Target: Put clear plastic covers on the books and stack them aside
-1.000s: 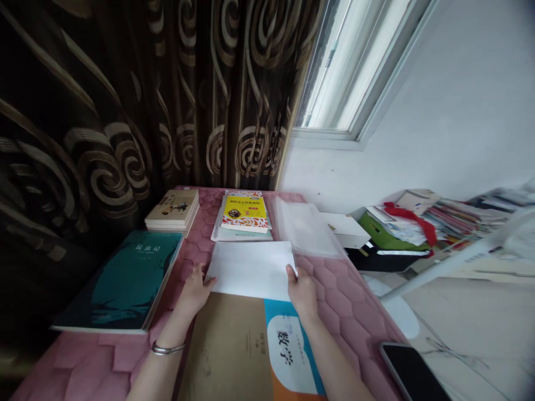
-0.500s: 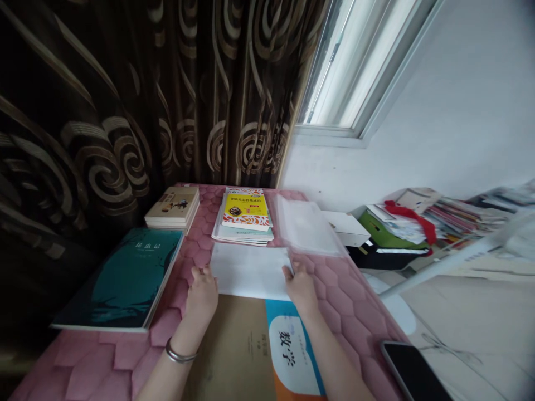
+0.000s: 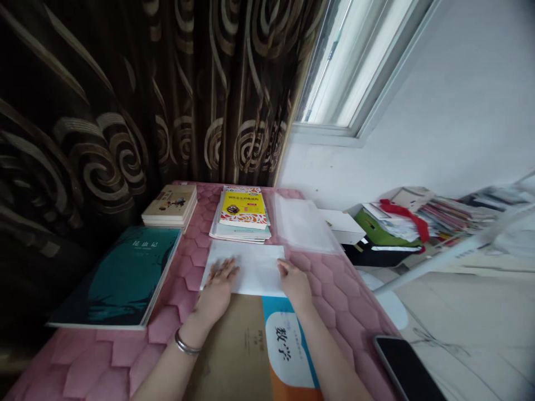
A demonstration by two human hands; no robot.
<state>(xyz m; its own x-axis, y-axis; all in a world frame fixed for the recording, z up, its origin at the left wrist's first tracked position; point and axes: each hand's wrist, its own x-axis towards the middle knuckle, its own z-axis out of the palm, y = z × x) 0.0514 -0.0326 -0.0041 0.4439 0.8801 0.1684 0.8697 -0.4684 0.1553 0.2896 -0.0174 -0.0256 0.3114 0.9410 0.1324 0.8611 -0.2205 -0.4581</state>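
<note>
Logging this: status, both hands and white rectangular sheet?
Left hand spread on sheet; right hand at its right edge; brown, blue and orange rectangular book along near side.

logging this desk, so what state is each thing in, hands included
left hand: fingers spread on the white sheet
right hand: fingers curled at its right edge, grip unclear
white sheet: spread out
maths textbook: cover facing up
teal book: closed, flat
yellow book: closed, topping a stack
tan books: closed, stacked
phone: flat, screen dark
</note>
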